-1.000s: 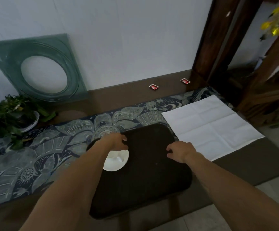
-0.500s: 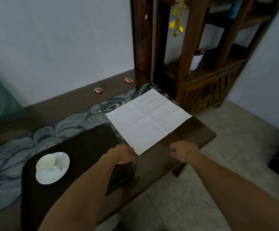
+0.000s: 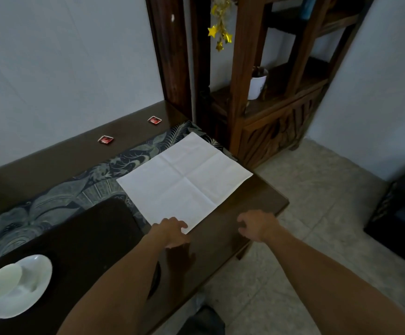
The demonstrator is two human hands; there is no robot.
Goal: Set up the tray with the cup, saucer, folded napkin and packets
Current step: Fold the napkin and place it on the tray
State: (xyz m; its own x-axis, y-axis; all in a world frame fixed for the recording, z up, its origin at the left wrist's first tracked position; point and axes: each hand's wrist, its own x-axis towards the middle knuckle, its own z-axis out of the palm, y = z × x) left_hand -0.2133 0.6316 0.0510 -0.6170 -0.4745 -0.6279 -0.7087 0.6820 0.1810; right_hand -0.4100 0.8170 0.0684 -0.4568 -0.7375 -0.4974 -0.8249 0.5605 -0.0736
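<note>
The napkin (image 3: pixel 184 181) lies spread flat and unfolded on the dark table (image 3: pixel 257 204), partly over the patterned runner (image 3: pixel 51 204), its creases showing as a cross. My left hand (image 3: pixel 172 232) rests on its near corner, fingers curled down onto the cloth; I cannot tell whether they pinch it. My right hand (image 3: pixel 258 226) hovers just past the napkin's edge over bare wood, fingers loosely apart and holding nothing. The dark tray (image 3: pixel 87 238) sits to my left, with the white cup (image 3: pixel 3 281) on its saucer (image 3: pixel 27 291) at the near left corner. Two red packets (image 3: pixel 106 140) lie on the table by the wall, well apart from the tray.
</note>
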